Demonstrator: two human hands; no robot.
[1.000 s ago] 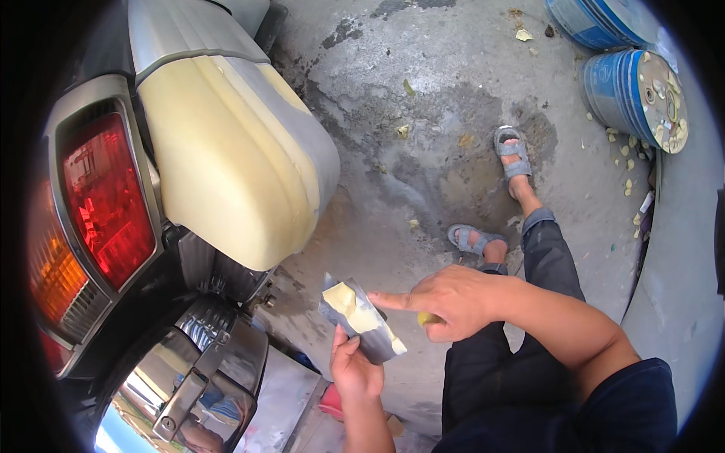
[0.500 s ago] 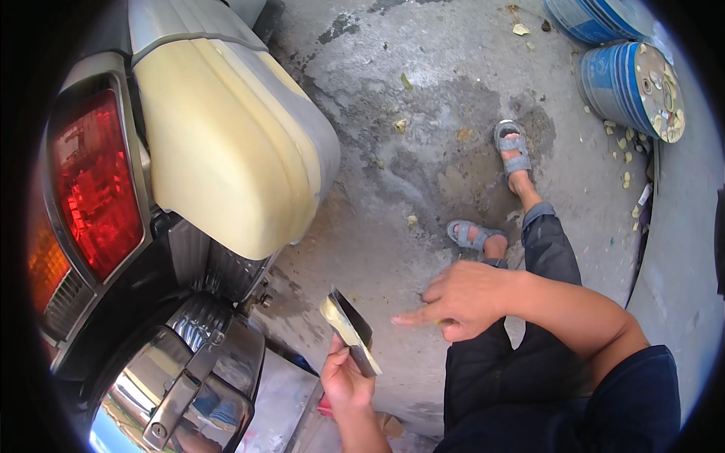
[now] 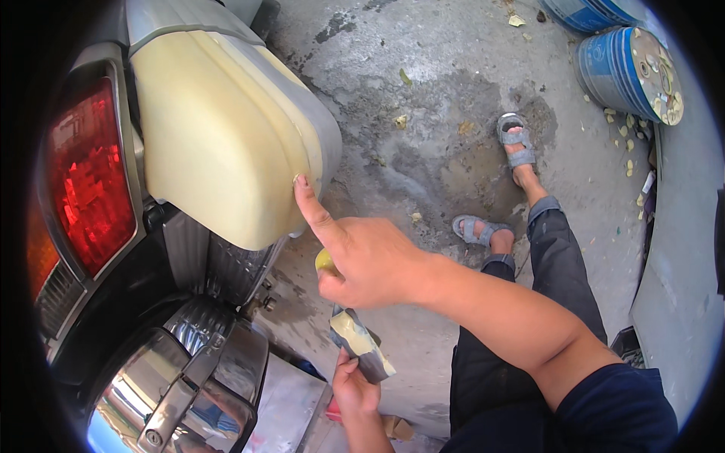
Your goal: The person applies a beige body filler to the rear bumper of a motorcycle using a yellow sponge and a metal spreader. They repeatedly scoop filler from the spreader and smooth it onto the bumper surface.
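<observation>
My right hand [image 3: 366,260] reaches to the cream-coloured bumper corner [image 3: 211,136], its index fingertip on the ridge near the right edge with a small light smear at it. Its other fingers are curled round a small yellow object [image 3: 325,263], mostly hidden. Below it, my left hand [image 3: 356,385] grips a thin dark grey plate [image 3: 371,364] carrying pale cream paste [image 3: 349,328]. The bumper's upper band and right side are grey.
A red tail lamp [image 3: 89,181] is at left, above a chrome spare-wheel cover [image 3: 132,392]. A pale board [image 3: 294,392] lies at bottom. Two blue drums [image 3: 612,72] stand upper right beside a grey panel [image 3: 676,241]. My sandalled feet [image 3: 517,143] rest on stained concrete [image 3: 423,113].
My right hand has moved up and left from beside the plate to the bumper, index finger now touching it. The plate in my left hand has shifted and tilted, then turned partly back.
</observation>
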